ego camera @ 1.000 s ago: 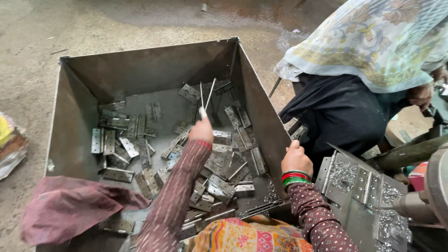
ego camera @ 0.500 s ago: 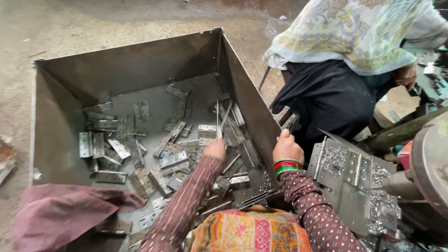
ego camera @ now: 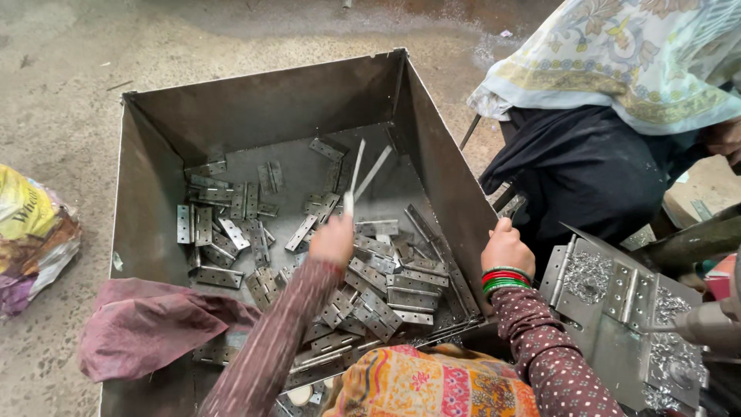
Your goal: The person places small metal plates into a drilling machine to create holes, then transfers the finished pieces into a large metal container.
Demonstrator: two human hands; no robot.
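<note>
gripping two thin metal strips (ego camera: pixel 364 176) in closed fingers, the left hand (ego camera: pixel 333 241) is raised over the middle of the bin; the strips fan upward and apart from the fist, slightly blurred.
right hand (ego camera: pixel 505 249): fingers curled shut; it rests at the right rim of the bin, and whether it holds anything cannot be told. red and green bangles (ego camera: pixel 502 279) sit on that wrist, above a dotted maroon sleeve.
metal bin (ego camera: pixel 262 104): large, open-topped, grey sheet steel with sloping walls, standing on the concrete floor (ego camera: pixel 62 85).
hinges (ego camera: pixel 386 297): many flat steel pieces with screw holes, lying loose across the bin bottom, thickest below and to the right of the left hand, a smaller scatter toward the left wall.
maroon cloth (ego camera: pixel 147 328): draped over the bin's near left edge.
drilled plate (ego camera: pixel 617 309): metal work surface just right of the bin, carrying a hinge and bright swarf.
second person (ego camera: pixel 610 108): seated beyond the right rim, in dark clothing and a pale patterned shawl.
crumpled bag (ego camera: pixel 31 232): on the floor, well left of the bin.
</note>
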